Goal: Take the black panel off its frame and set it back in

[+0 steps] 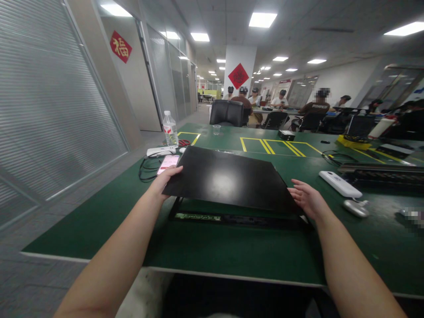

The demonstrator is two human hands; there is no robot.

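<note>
A flat, glossy black panel (pixel 225 176) lies tilted above the table, its left side raised and a ceiling light mirrored in it. My left hand (pixel 162 181) is closed on its left edge, thumb on top and fingers beneath. At the right edge, my right hand (pixel 306 198) has its fingers stretched out and apart; the fingertips meet the panel's side, and I cannot tell whether they bear its weight. Under the panel is a black frame (pixel 255 221) with a strip of green circuit board (pixel 198 217) along its near bar. The panel hides most of the frame.
On the left are a phone (pixel 168 164), black cable (pixel 143 172), water bottle (pixel 170 129) and red-handled scissors (pixel 184 142). A white device (pixel 340 183) and a silver mouse-like object (pixel 356 208) lie right of my right hand. Several people sit at tables further back.
</note>
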